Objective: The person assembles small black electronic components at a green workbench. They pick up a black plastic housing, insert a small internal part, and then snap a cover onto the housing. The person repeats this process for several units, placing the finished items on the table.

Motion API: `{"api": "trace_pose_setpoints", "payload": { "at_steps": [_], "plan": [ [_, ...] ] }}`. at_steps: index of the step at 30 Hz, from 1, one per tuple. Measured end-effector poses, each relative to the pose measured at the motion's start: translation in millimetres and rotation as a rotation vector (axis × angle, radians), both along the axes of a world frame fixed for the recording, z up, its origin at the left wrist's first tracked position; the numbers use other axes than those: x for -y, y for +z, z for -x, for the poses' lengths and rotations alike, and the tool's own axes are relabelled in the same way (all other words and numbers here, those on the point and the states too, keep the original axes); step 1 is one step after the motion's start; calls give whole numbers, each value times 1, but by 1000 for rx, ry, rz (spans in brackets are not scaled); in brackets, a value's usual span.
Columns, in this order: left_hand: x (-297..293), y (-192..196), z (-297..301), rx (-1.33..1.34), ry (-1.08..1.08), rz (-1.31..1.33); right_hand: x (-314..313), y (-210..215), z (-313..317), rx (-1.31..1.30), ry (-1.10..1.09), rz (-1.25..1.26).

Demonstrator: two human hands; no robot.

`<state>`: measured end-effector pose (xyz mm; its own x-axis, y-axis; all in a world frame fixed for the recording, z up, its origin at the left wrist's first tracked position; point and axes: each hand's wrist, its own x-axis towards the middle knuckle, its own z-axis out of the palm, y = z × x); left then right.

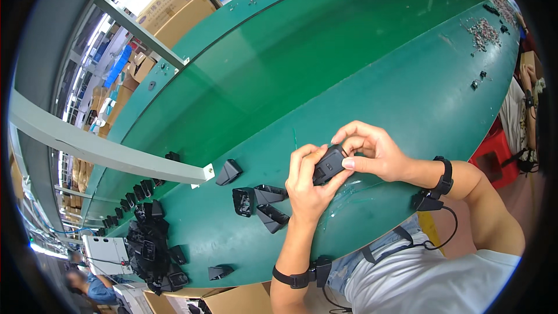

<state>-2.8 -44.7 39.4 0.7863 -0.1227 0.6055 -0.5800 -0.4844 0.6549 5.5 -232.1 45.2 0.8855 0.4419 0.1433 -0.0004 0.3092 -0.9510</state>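
Observation:
Between my two hands, above the green table [407, 99], is a small black plastic housing [329, 165] with rounded corners and a recessed face. My left hand [308, 189] wraps its fingers and thumb around the housing's left and lower sides. On the upper right, my right hand [375, 154] is closed with the thumb pressed against the housing's edge and the fingers curled behind. Just left of my left hand lie several open black plastic shells [243, 202]. Another black wedge-shaped part [229, 172] rests a little farther off, near a grey post.
A heap of black parts [148, 250] covers the table's left end beside a white box [106, 254]. Grey metal posts [110, 151] rise at the left. Small loose pieces [483, 35] lie at the far right, near another person's arm [530, 96]. Cardboard boxes [186, 17] stand beyond.

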Motion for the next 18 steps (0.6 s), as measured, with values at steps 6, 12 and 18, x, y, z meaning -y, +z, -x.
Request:
{"api": "trace_pose_setpoints", "payload": {
  "at_steps": [6,12,18],
  "plan": [
    [1,2,2,52,65,8,-9,-1,0,-334,72,-216],
    [0,2,0,73,68,-11,-7,-2,-4,-395,152,-241],
    [0,2,0,45,78,-38,-3,-15,-6,-455,170,-302]
  ]
}}
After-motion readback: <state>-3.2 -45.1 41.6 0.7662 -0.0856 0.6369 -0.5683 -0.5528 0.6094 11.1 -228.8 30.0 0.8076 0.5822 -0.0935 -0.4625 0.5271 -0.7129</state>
